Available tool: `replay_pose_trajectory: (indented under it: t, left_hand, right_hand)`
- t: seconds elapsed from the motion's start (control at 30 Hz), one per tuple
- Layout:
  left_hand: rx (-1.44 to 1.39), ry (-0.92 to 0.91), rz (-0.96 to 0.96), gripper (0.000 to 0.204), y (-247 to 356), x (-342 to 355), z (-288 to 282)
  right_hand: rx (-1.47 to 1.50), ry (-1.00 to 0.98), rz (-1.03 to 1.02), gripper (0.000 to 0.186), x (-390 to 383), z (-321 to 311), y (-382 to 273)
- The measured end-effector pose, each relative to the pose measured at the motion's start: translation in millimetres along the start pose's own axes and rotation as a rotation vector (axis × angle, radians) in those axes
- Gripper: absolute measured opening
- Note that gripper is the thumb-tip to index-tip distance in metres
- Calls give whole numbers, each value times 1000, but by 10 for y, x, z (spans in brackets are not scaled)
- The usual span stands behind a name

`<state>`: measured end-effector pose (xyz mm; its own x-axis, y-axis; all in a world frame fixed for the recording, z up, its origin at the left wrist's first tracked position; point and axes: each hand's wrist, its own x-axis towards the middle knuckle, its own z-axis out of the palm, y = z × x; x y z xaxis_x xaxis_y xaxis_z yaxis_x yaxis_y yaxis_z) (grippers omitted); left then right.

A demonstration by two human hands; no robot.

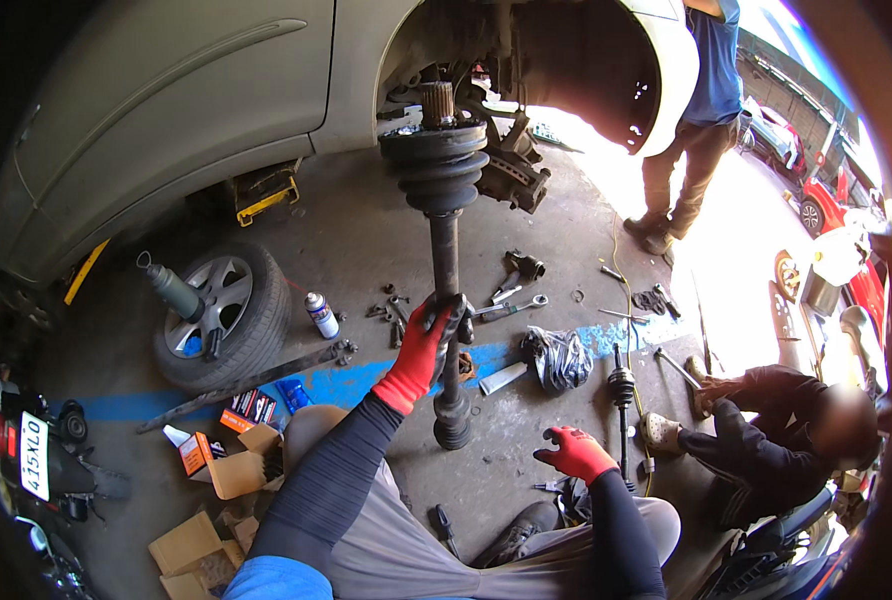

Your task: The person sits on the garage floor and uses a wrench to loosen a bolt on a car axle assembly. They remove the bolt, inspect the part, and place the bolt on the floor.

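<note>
My left hand (422, 352), in a red and black work glove, is wrapped round the bar of a CV axle (445, 250). The axle stands upright in front of me. Its top end has a ribbed black rubber boot (434, 168) and a splined stub (437, 103); a smaller joint (452, 422) is at its lower end. My right hand (574, 453), gloved the same way, hovers above my right knee with its fingers apart and nothing in them. A second, thinner axle (622, 395) lies on the floor beyond it.
A raised car (196, 100) shows a bare wheel arch. Around me lie a wheel (249, 345), spray can (321, 315), ratchet wrench (514, 307), black plastic bag (558, 360) and opened boxes (238, 478). One person (766, 440) sits at right; another (701, 110) stands behind.
</note>
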<state>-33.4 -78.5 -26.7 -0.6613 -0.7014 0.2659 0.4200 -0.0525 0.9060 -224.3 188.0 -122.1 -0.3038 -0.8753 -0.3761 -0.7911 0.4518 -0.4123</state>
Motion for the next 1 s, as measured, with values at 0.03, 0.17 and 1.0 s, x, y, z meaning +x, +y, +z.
replay_pose_trajectory:
  t: [0.03, 0.17, 1.0]
  left_hand:
    - [5, 20, -27, 38, 5, -5, -4]
    - [-113, -92, -124, 33, 93, -59, -81]
    - [106, 246, -110, 26, -386, 45, 103]
  right_hand:
    - [-1, 5, 4, 59, 6, -2, 3]
    - [-21, 7, 11, 60, 24, -14, 0]
    - [-22, 235, -85, 55, -78, -82, 76]
